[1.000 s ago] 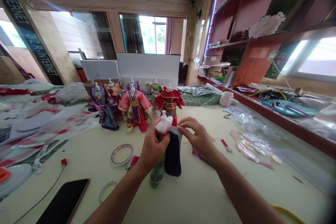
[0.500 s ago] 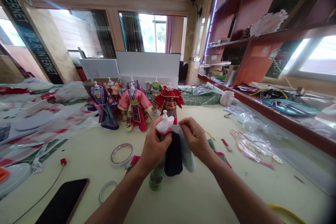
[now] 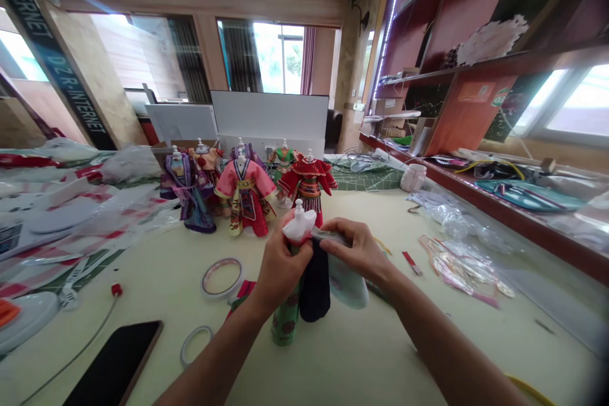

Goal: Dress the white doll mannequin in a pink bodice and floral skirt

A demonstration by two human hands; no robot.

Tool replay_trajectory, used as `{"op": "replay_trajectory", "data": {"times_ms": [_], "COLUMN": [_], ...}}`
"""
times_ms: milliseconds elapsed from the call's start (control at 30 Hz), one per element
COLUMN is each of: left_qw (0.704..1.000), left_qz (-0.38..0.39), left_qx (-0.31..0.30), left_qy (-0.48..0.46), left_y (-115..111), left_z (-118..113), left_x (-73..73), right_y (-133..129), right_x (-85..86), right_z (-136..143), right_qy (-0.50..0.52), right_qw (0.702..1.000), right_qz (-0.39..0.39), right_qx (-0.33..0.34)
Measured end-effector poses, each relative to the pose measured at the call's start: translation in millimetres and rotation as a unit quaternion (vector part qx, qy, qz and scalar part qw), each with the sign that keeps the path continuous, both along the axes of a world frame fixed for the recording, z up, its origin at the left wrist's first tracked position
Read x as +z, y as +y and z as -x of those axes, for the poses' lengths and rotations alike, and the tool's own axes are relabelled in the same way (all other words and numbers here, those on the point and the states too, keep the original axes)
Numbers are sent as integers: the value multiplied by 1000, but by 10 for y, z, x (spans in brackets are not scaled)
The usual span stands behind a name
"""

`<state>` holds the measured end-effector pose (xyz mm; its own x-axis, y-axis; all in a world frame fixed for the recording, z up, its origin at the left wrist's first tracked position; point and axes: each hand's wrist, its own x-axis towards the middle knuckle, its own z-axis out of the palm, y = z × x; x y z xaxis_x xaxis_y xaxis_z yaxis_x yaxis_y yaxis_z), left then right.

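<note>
My left hand (image 3: 285, 260) is closed around the upper body of a small mannequin (image 3: 299, 225), white at the neck and bust, which stands upright. Green floral cloth (image 3: 285, 320) wraps its lower part. From beside the left thumb hangs a dark cloth panel (image 3: 315, 285). On the right, my right hand (image 3: 352, 244) pinches the top of a pale, thin cloth panel (image 3: 349, 282) close to the mannequin's chest. The spot where the pale panel meets the body is partly hidden by my fingers.
Several dressed mannequins (image 3: 247, 196) stand behind my hands. Tape rolls (image 3: 221, 278) and a phone (image 3: 117, 365) lie at left. On the right are plastic-wrapped cords (image 3: 461, 266) and a red strip (image 3: 412, 263). A shelf (image 3: 476, 190) edges the right side.
My right hand has turned flatter over the pale panel, which now swings farther right from the dark one. The left hand keeps its grip on the mannequin.
</note>
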<state>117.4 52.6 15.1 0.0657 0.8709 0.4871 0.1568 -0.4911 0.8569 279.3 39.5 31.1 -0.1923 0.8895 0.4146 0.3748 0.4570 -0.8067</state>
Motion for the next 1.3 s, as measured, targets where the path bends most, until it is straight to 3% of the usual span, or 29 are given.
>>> {"op": "replay_trajectory", "data": {"times_ms": [133,533,800,1033,1300], "left_qw": [1000,1000,1000,999,999], "left_qz": [-2,-5,-8,10,9], "left_qx": [3,-2,-3,26,25], "left_qy": [0,-7,-12,-31,-38], "left_y": [-9,-40,-64,-82,-101], "left_z": [1,10,9,-34,-41], "left_x": [3,-15,8,58,67], "right_y": [15,49,22,-34,-84], "right_x": [-11,-197,-203,-198,-96], "right_z": [25,223,288,305,233], "right_qy": [-7,-10,-39,-68,-58], "right_qw": [1000,988,976,974,985], "right_qz": [-2,-73,-113,-132,-127], "right_qx": [-13,-134,-183,-171,-96]}}
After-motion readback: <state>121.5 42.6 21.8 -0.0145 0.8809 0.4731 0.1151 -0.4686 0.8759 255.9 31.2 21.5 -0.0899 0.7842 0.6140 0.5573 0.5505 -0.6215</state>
